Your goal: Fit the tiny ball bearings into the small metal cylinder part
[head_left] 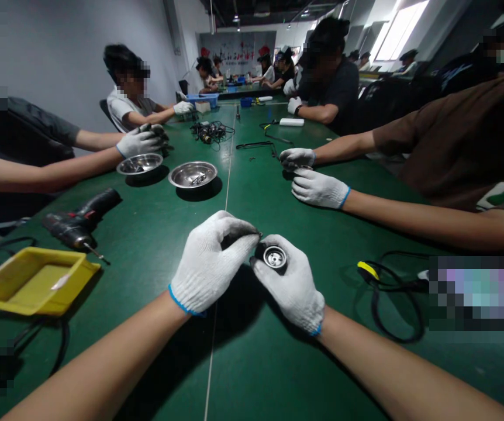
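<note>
Both of my hands wear white knit gloves with blue cuffs and are raised over the green table. My right hand (293, 280) is closed around a small round metal part (275, 257), dark on its outside, with a silver rim and holes in its face, which is turned up. Beside it, my left hand (217, 257) pinches with thumb and forefinger, the fingertips close to that part's upper left edge. Something tiny shows at the pinch, too small to name. The glove fingertips look blackened.
Two steel bowls (193, 175) stand ahead, small metal pieces inside the nearer. Left are a power drill (80, 219) and yellow tray (33, 280); right, a looped black cable (399, 333). Tangled wires (211, 132) lie farther off. A co-worker's gloved hands (317, 187) work at right, others at left.
</note>
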Demonstrator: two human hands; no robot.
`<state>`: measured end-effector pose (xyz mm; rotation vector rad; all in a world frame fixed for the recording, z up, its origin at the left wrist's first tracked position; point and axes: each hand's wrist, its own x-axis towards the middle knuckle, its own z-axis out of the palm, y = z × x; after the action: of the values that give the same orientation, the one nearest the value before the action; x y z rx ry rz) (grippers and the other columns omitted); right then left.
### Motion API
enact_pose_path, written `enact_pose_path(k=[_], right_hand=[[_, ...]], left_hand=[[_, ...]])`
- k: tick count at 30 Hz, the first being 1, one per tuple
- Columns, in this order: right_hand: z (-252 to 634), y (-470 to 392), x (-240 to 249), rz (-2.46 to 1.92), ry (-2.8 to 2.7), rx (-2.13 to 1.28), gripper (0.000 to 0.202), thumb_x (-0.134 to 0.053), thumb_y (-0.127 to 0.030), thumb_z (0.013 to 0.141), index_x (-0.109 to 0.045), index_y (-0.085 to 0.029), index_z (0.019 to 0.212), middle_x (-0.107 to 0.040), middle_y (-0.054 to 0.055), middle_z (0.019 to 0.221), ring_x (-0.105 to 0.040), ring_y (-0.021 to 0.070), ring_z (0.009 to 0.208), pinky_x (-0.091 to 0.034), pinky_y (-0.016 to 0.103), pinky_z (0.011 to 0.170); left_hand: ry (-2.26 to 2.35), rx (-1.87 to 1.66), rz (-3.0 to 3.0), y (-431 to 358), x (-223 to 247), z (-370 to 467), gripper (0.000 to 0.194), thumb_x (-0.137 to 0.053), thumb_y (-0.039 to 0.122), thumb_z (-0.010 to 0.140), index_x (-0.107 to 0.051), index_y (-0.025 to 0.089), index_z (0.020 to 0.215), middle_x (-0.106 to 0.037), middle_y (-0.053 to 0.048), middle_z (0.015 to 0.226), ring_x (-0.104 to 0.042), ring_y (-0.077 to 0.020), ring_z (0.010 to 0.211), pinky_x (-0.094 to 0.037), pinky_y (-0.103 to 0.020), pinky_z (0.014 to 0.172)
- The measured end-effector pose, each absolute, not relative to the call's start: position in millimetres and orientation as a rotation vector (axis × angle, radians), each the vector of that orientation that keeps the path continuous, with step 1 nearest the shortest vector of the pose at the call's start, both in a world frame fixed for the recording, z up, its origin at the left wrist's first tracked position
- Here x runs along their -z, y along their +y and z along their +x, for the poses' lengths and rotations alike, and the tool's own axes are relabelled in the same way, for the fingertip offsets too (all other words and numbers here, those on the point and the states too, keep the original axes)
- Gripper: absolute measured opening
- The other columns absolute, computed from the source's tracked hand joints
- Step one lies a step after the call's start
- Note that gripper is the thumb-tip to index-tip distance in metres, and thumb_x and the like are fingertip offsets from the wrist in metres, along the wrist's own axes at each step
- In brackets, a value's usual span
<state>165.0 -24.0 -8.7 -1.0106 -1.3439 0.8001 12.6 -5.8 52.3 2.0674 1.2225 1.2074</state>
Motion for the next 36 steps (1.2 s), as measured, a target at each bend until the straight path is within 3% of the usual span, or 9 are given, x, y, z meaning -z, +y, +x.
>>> enact_pose_path(k=[4,9,36], right_hand=[[163,-25,8,-0.988,-1.376,-0.849,0.013,-0.072,-0.028,0.076,-0.060,-0.023,0.079,-0.067,-0.002,0.071,-0.061,0.0169,0.066,-0.051,0.027,0.060],[166,-25,10,-0.957,-1.453,-0.871,0.009,-0.067,-0.023,0.076,-0.058,-0.023,0.077,-0.063,-0.004,0.069,-0.058,0.0155,0.064,-0.047,0.026,0.059],[167,-26,11,-0.942,-1.560,-0.867,0.013,-0.063,-0.018,0.078,-0.052,-0.023,0.075,-0.057,-0.003,0.071,-0.055,0.0147,0.065,-0.043,0.028,0.060]], left_hand=[[1.128,-0.943,2.270,-11,-71,12,0.010,-0.073,0.015,0.090,-0.082,0.021,0.088,-0.075,-0.001,0.086,-0.071,-0.0164,0.078,-0.056,-0.027,0.074],[1.116,-0.706,2.402,-11,-73,13,0.008,-0.076,0.017,0.091,-0.083,0.019,0.087,-0.075,-0.003,0.085,-0.071,-0.0176,0.078,-0.052,-0.028,0.071],[1.143,-0.558,2.224,-11,-82,17,0.016,-0.078,0.010,0.088,-0.086,0.023,0.083,-0.078,0.002,0.085,-0.073,-0.0148,0.082,-0.049,-0.023,0.074]])
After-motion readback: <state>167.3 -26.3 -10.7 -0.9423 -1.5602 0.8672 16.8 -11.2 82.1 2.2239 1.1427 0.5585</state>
